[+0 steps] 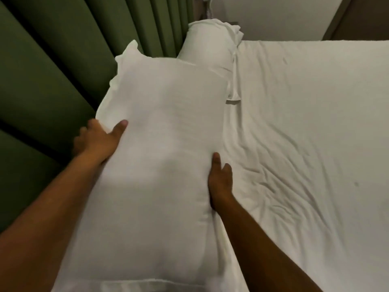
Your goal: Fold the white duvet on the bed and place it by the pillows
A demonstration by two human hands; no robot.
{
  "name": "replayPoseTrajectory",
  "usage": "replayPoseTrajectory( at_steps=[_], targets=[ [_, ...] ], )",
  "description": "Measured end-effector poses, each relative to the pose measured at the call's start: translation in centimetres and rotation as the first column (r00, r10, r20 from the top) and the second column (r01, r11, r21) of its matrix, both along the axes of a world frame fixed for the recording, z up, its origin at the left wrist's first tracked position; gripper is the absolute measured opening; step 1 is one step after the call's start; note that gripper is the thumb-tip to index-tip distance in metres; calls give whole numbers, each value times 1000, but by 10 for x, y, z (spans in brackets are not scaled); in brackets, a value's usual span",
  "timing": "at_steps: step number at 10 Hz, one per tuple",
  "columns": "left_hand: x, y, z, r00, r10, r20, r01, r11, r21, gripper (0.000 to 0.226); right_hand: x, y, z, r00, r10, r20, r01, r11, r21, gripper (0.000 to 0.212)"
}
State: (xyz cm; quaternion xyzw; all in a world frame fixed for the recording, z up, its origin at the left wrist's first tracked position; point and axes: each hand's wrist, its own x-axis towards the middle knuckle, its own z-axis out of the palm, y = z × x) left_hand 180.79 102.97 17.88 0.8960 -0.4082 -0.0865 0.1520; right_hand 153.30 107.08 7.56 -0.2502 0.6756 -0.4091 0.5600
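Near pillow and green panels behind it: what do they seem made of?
Near pillow: white woven fabric, matte, probably cotton; it creases softly and bulges under both hands. Green panels: matte padded upholstery, apparently fabric; rounded vertical channels, no shine.

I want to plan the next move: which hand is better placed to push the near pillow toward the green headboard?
Probably the right hand: it presses the near pillow on its bed-side edge, opposite the headboard. The left hand sits between them.

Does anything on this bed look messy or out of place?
The sheet is creased beside the right hand. The far pillow has its case bunched loose at its end. Both hands hold the near pillow; left hand on its edge.
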Motion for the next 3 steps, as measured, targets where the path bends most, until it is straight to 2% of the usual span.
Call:
replayPoseTrajectory(
  at_steps=[1, 2, 3],
  targets=[
    [14, 19, -54, 997, -60, -45, 65, 991, 118, 87, 27, 10, -31, 992, 121, 28, -124, 982, 144, 81],
    [14, 30, -89, 989, -71, -132, 85, 991, 106, 81, 23, 15, -41, 981, 183, -68, -167, 968, 187, 79],
    [16, 34, -88, 992, -75, -98, 82, 994, 70, 83, 7, 12, -22, 972, 127, -195, -109, 989, 102, 74]
  ],
)
